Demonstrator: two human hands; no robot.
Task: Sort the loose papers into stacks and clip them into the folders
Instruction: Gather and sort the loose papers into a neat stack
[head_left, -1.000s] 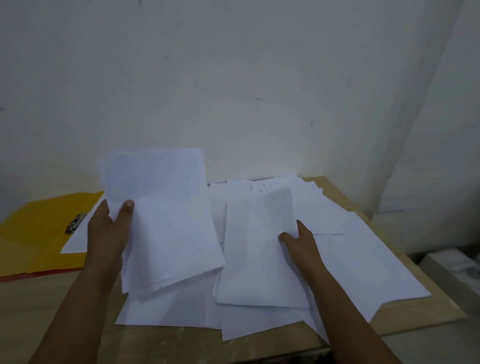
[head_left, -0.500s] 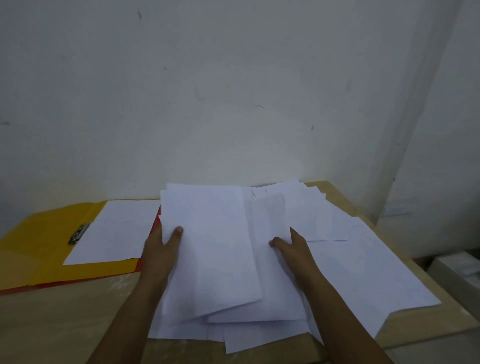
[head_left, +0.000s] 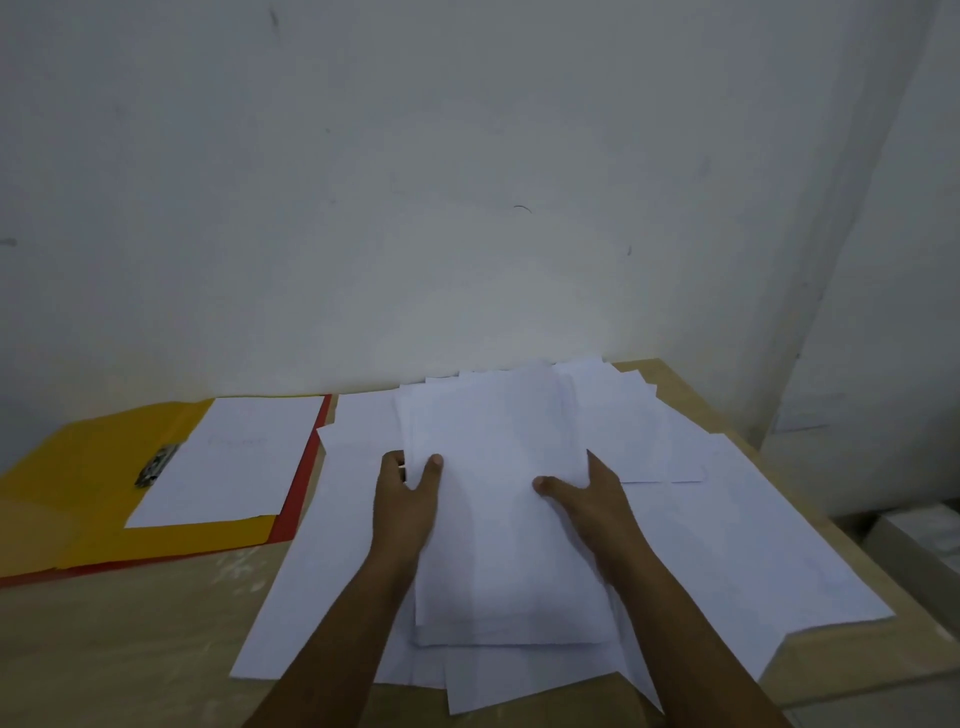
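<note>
Here the left hand (head_left: 408, 499) grips the left edge of a gathered stack of papers (head_left: 498, 519), thumb on top, while the right hand (head_left: 587, 493) holds the right edge likewise. Loose sheets (head_left: 727, 545) spread beneath and to the right, overhanging the near edge of the wooden counter (head_left: 130, 649). A white wall (head_left: 415, 208) rises just behind. Far left, an open yellow folder (head_left: 78, 493) with a metal clip (head_left: 156, 465) carries one sheet (head_left: 228, 462).

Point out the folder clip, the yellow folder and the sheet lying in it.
clip (head_left: 157, 465), head view, middle of the metal clip.
yellow folder (head_left: 78, 483), head view, bare left flap.
sheet (head_left: 234, 462), head view, centre of the page.
</note>
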